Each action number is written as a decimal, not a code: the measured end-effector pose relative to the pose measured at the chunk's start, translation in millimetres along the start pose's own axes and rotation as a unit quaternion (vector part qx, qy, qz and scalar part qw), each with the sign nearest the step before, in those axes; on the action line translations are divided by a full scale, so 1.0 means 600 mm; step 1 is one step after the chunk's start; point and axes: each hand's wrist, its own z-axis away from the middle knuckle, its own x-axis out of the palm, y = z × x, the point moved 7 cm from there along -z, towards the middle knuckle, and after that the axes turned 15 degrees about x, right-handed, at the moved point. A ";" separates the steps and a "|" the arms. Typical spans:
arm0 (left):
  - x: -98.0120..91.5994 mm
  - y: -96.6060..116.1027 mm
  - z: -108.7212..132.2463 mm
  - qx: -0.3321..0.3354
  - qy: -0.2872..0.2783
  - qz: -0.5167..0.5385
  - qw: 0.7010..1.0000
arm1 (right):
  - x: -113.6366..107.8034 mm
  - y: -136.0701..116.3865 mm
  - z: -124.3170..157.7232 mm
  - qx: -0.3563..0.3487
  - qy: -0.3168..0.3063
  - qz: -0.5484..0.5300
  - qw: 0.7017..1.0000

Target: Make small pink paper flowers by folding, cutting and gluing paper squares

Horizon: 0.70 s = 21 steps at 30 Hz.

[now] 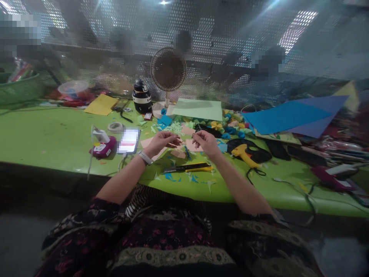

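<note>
Over the middle of the green table (66, 138), my left hand (165, 141) is closed, its fingers bent together and pointing right. Facing it, my right hand (206, 143) is closed in a pinch. Anything between the fingers of either hand is too small to make out. Peach paper (178, 154) lies cut in pieces beneath and around both hands. A narrow blue thing (187, 153) rests below the gap between them. Nearer to me lies a yellow and black box cutter (188, 168), blade to the left, among blue and pale green paper scraps (194, 178).
At left are a phone (129, 141), a purple power socket (103, 148) and a tape roll (115, 127). Behind stand a black bottle (142, 98) and a fan (168, 70). To the right lie a yellow glue gun (244, 154), folded paper pieces (227, 127) and blue sheets (288, 116).
</note>
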 end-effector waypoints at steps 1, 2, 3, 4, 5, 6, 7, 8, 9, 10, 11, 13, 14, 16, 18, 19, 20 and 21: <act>0.005 0.000 0.001 -0.003 -0.005 0.004 1.000 | 0.002 0.001 0.002 0.003 0.006 -0.010 1.000; 0.010 -0.001 0.002 -0.005 -0.010 0.009 1.000 | 0.007 0.003 0.004 0.006 0.007 -0.015 1.000; 0.014 -0.002 0.003 -0.006 -0.011 0.012 1.000 | 0.014 0.004 0.006 0.009 0.002 -0.015 1.000; 0.017 -0.003 0.003 -0.004 -0.008 0.013 1.000 | 0.023 0.006 0.010 0.011 -0.008 -0.011 1.000; 0.017 -0.004 0.003 0.000 -0.001 0.013 1.000 | 0.031 0.007 0.013 0.011 -0.020 -0.002 1.000; 0.017 -0.004 0.002 0.005 0.006 0.012 1.000 | 0.038 0.008 0.016 0.010 -0.032 0.008 0.999; 0.016 -0.004 0.001 0.010 0.014 0.012 1.000 | 0.044 0.008 0.020 0.007 -0.043 0.019 0.999; 0.015 -0.004 0.000 0.014 0.019 0.013 1.000 | 0.048 0.007 0.023 0.004 -0.053 0.030 0.998; 0.013 -0.004 0.000 0.015 0.022 0.015 1.000 | 0.051 0.006 0.025 0.001 -0.065 0.042 0.997; 0.013 -0.004 -0.001 0.015 0.024 0.019 0.999 | 0.053 0.005 0.028 -0.003 -0.079 0.056 0.995; 0.012 -0.004 -0.001 0.014 0.024 0.024 0.999 | 0.054 0.004 0.030 -0.010 -0.091 0.073 0.993; 0.011 -0.003 -0.001 0.009 0.023 0.033 0.999 | 0.047 -0.002 0.032 -0.040 -0.090 0.108 0.989; 0.011 -0.002 -0.001 0.007 0.019 0.038 0.999 | 0.040 -0.006 0.032 -0.063 -0.076 0.120 0.988; 0.013 -0.002 0.000 0.003 0.004 0.048 0.999 | 0.027 -0.017 0.032 -0.116 -0.044 0.129 0.984; 0.017 -0.003 0.001 -0.003 -0.020 0.053 0.998 | 0.023 -0.027 0.035 -0.174 -0.039 0.134 0.975; 0.019 -0.003 0.002 -0.007 -0.031 0.053 0.998 | 0.026 -0.032 0.038 -0.205 -0.045 0.143 0.967; 0.020 -0.004 0.003 -0.012 -0.041 0.052 0.998 | 0.029 -0.036 0.042 -0.235 -0.052 0.155 0.958; 0.021 -0.006 0.004 -0.017 -0.049 0.048 0.997 | 0.032 -0.040 0.046 -0.262 -0.057 0.167 0.949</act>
